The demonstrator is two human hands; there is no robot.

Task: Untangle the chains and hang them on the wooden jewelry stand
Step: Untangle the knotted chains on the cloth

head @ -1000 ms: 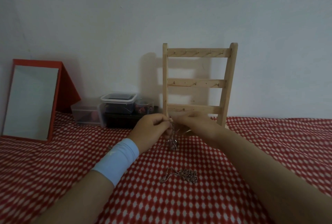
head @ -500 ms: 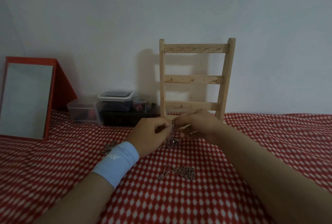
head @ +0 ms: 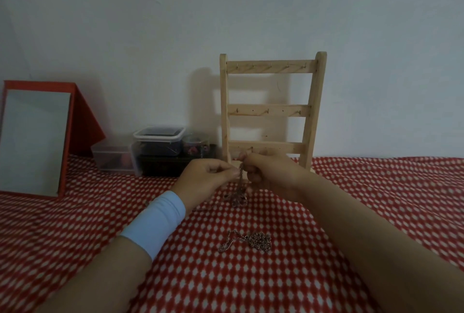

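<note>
A red cloth printed with white diamonds (head: 376, 212) covers the surface, with a red-framed standing mirror (head: 35, 141) propped at the far left and a pale wooden jewelry stand (head: 271, 110) upright against the white wall (head: 226, 11). No chain shows on any hook of its 3 rungs. Clear plastic lidded containers (head: 158, 141) sit just beside the stand's left post.

Both forearms reach in from the bottom edge and the hands meet in front of the lowest rung. The left hand (head: 206, 179), above a light blue wristband (head: 155, 222), and the right hand (head: 271, 177) each pinch the top of a thin silver-coloured metal chain (head: 239, 192) between thumb and fingertips, knuckles almost touching. The rest of the chain dangles in a knotted clump just above the cloth — whether it touches cannot be told. A second chain (head: 251, 241), also bunched, lies loose on the cloth nearer the camera, well apart from both hands.

The chains look light, limp and fine-linked — likely slippery and quick to snag. A hard pull would probably tighten the knot. The better hold seems to be a fingertip pinch on 1 free strand beside the tangle, or on the clasp end.
</note>
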